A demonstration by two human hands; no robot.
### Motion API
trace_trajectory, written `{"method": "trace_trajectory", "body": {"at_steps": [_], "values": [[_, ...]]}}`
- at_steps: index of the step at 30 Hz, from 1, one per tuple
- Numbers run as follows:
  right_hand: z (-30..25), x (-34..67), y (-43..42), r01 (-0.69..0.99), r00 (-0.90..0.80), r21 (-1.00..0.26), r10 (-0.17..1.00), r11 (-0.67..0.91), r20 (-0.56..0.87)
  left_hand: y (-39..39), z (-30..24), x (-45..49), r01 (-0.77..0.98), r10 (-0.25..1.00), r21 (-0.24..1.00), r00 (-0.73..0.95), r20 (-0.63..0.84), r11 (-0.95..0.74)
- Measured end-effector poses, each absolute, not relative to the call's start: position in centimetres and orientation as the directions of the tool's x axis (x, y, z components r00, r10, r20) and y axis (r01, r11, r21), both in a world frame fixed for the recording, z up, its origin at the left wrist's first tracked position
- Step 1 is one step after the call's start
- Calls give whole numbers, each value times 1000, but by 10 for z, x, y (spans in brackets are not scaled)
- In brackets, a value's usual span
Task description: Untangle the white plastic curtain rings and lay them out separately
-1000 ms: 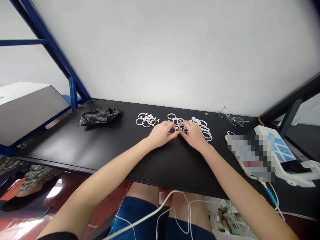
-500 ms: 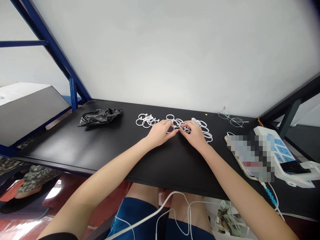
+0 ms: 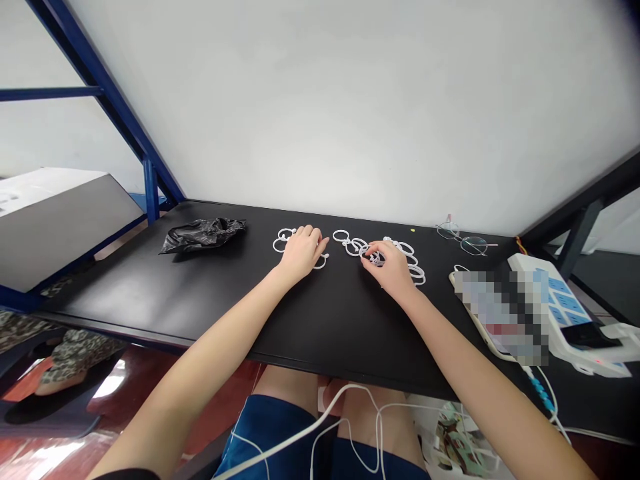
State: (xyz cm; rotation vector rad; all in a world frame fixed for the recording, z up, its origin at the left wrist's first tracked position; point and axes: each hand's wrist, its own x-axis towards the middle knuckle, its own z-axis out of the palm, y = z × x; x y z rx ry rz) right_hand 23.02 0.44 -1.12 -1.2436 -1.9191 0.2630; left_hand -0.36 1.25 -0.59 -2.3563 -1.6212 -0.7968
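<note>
Several thin white rings with small knobs lie on the black tabletop [image 3: 215, 300]. My left hand [image 3: 303, 255] is over the left group of white rings [image 3: 281, 246], palm down, its thumb apart from the fingers. It covers part of that group, and one white ring [image 3: 321, 267] shows below its thumb. My right hand [image 3: 393, 270] curls its thumb and index finger around a white ring [image 3: 361, 255] at the end of the middle cluster. More white rings [image 3: 416, 275] lie behind and right of that hand.
A crumpled black plastic bag [image 3: 203, 237] lies at left. Eyeglasses [image 3: 473, 246] rest near the wall at right. A phone [image 3: 493, 320] and a white power strip [image 3: 565, 300] stand on the right side. White cables [image 3: 300, 427] hang over my lap.
My left hand has moved left, away from my right hand, onto the left group. A ring by it has shifted left too. The right hand stays nearly in place.
</note>
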Motion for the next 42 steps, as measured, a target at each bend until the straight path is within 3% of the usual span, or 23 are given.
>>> {"method": "trace_trajectory", "body": {"at_steps": [5,14,20,26,42], "values": [[-10,228,2,639,-226,-559,824,528,519,15,-11,-2,901,810,130,299,505,-414],[-9,225,1,580,-146,-609,804,541,576,5,-2,4,868,779,178,303,549,-463],[-8,223,-1,500,-88,-707,842,499,532,-8,6,14,723,715,273,417,560,-635],[-4,220,-7,418,-111,-773,871,478,478,-17,4,24,610,632,258,540,556,-749],[-4,212,-13,448,-252,-727,854,521,456,-13,0,26,673,685,246,526,504,-697]]}}
